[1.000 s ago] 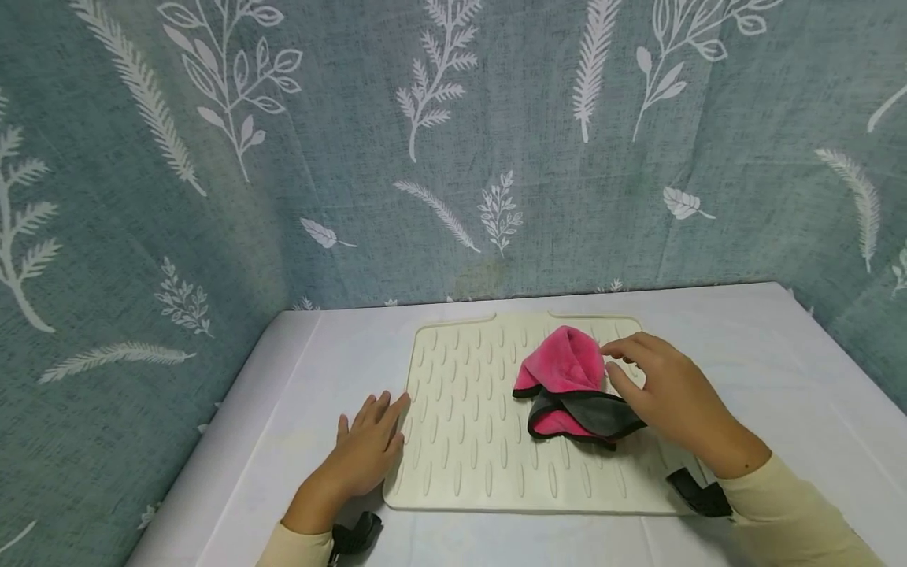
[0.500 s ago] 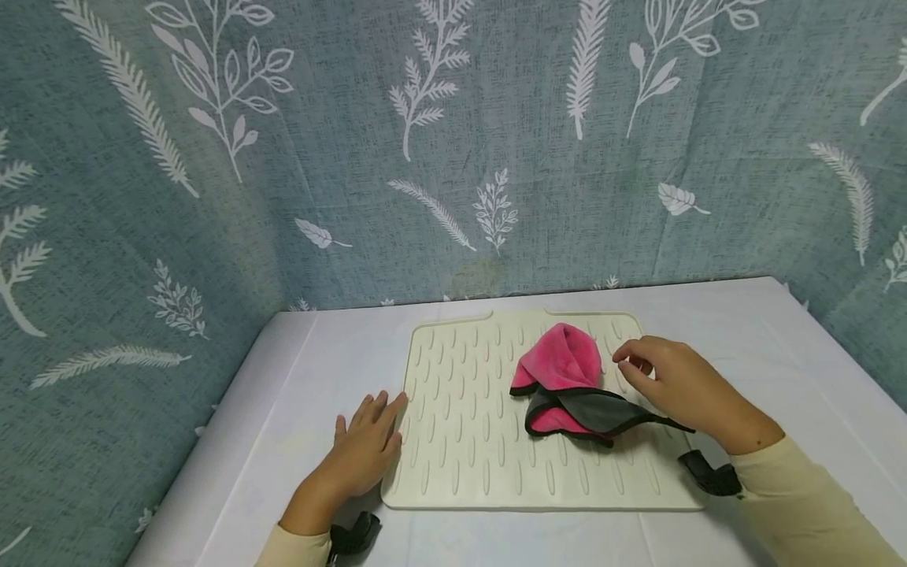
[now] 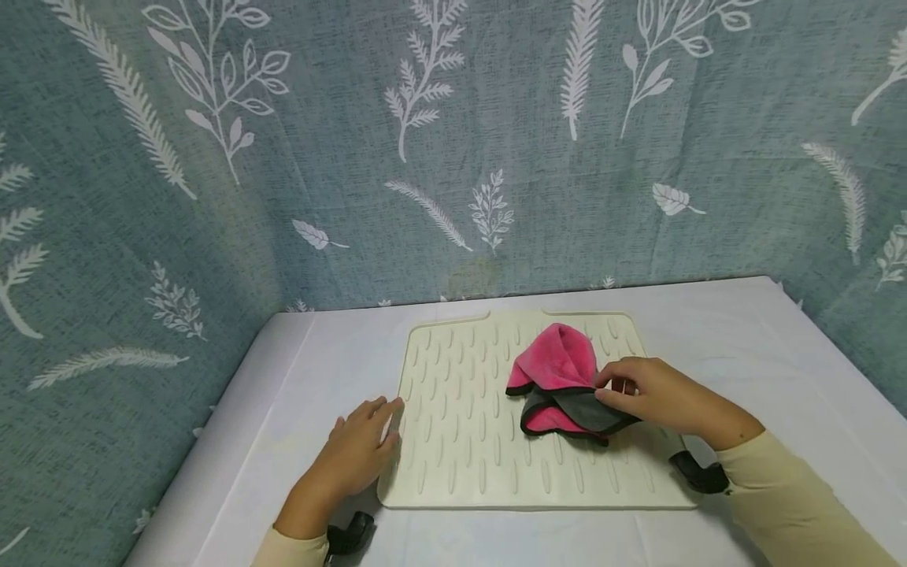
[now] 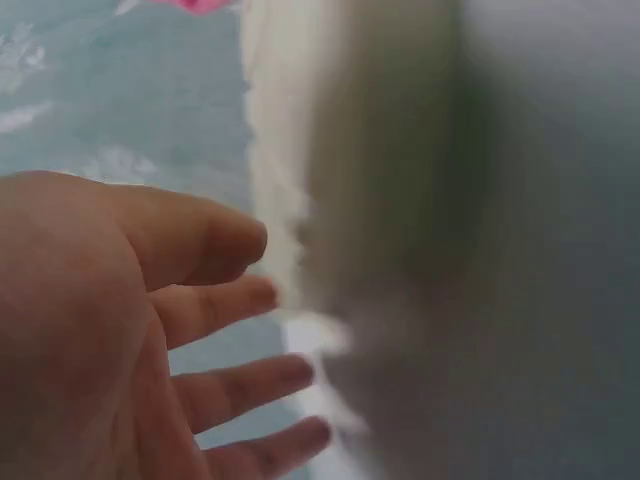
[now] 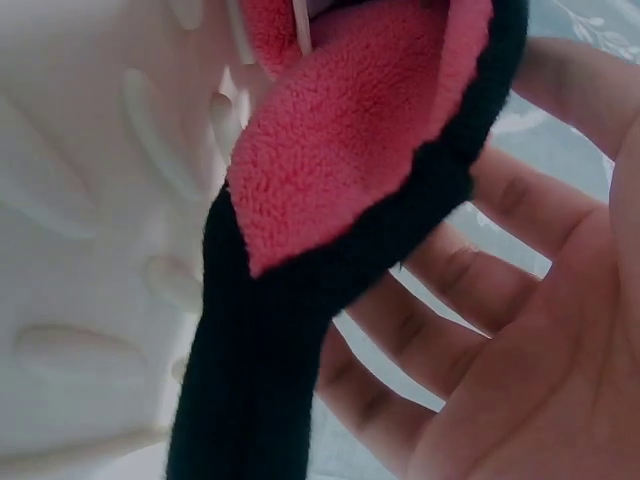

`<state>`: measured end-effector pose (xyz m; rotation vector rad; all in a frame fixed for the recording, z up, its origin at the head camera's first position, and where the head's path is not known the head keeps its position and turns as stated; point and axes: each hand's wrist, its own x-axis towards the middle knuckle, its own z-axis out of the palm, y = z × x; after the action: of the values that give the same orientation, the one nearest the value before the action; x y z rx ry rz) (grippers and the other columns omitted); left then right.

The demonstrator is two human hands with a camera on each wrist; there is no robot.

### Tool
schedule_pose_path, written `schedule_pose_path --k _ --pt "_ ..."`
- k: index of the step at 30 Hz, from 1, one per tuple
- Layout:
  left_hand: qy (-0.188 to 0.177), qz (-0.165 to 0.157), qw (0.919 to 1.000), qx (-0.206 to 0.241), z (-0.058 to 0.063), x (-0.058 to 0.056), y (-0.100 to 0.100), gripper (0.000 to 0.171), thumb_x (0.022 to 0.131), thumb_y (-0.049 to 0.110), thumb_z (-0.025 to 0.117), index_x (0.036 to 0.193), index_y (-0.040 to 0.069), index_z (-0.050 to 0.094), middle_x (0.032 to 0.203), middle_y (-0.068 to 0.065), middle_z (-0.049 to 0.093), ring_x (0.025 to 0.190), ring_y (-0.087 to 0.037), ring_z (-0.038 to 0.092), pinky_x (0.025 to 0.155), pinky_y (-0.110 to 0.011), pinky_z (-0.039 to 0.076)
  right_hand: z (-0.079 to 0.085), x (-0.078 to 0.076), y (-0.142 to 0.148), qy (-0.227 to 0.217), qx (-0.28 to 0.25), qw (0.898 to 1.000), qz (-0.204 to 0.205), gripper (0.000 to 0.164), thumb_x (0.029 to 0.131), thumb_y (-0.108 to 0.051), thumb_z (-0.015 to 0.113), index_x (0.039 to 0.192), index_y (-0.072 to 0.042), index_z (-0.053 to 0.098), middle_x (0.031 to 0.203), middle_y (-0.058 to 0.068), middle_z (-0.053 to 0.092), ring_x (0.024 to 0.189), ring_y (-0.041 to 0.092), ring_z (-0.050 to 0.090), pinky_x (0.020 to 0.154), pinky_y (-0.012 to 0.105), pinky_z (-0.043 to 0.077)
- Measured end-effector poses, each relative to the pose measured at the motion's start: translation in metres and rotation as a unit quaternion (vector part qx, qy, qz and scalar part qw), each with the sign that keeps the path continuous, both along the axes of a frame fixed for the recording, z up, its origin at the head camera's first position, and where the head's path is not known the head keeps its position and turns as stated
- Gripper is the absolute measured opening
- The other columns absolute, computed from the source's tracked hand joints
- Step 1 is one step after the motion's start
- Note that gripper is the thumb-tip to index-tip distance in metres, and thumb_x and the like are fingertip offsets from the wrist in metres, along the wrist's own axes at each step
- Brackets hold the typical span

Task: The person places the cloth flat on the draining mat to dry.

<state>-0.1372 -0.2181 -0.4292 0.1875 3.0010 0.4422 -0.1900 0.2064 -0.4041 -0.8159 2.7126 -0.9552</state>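
Note:
A pink and grey plush cloth point(image 3: 556, 358) with black edging lies bunched on the right half of a cream ribbed mat point(image 3: 453, 465). At its right side, my right hand point(image 3: 655, 398) pinches the black-edged grey flap between thumb and index fingertips. The right wrist view has the cloth's pink inside point(image 5: 340, 130) folded open, with the thumb and fingers reaching behind its dark border. A thin pale strip point(image 5: 302, 25) peeks out by the fold. My left hand point(image 3: 357, 449) rests with spread fingers at the mat's left edge, holding nothing.
The mat lies on a table with a white cover point(image 3: 312, 378). Blue-green leaf-patterned fabric point(image 3: 354, 157) hangs behind the table and along its sides. A black strap device point(image 3: 697, 472) sits at the right wrist, and another point(image 3: 350, 534) at the left.
My right hand first drew back right from the cloth, then came left and down onto the grey flap, whose stretched-out corner is now behind the hand. The left hand stays at the mat's edge.

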Motion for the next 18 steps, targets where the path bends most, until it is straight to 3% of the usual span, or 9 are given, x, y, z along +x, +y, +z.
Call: schedule_pose_path --k 4,8,13,18 --pt "0.084 -0.048 0.9953 0.0 0.017 0.003 0.02 0.043 0.097 0.023 0.065 0.139 0.014 0.059 0.136 -0.012 0.062 0.124 -0.034 0.06 0.104 -0.061 0.043 -0.001 0.0 -0.004 0.002 0.001 1.0 0.014 0.017 0.096 -0.029 0.068 0.104 -0.015 0.071 0.087 -0.008 0.063 0.078 0.004 0.054 0.066 0.023 0.048" --pt "0.168 -0.105 0.9801 -0.005 0.033 0.002 0.054 0.036 0.094 0.024 0.069 0.129 0.018 0.067 0.119 -0.003 0.072 0.107 -0.026 0.069 0.091 -0.051 0.053 -0.002 0.0 -0.005 0.022 -0.002 1.0 0.021 0.006 0.093 -0.023 0.071 0.093 -0.017 0.068 0.085 -0.01 0.062 0.078 0.001 0.055 0.067 0.022 0.049" --pt "0.216 -0.164 0.9625 -0.005 0.041 -0.002 0.094 0.03 0.093 0.029 0.071 0.122 0.022 0.07 0.107 0.003 0.074 0.097 -0.018 0.07 0.082 -0.045 0.053 -0.002 0.002 -0.008 0.043 -0.011 0.999 0.028 0.012 0.092 -0.021 0.072 0.085 -0.021 0.064 0.08 -0.012 0.059 0.075 0.0 0.052 0.066 0.021 0.047" --pt "0.246 -0.206 0.9471 -0.001 0.038 -0.013 0.126 0.024 0.091 0.031 0.073 0.114 0.02 0.073 0.096 0.006 0.073 0.085 -0.011 0.07 0.074 -0.035 0.053 -0.001 0.004 -0.01 0.055 -0.008 0.998 0.032 0.013 0.092 -0.023 0.073 0.083 -0.022 0.063 0.08 -0.013 0.059 0.075 0.0 0.052 0.066 0.022 0.046"
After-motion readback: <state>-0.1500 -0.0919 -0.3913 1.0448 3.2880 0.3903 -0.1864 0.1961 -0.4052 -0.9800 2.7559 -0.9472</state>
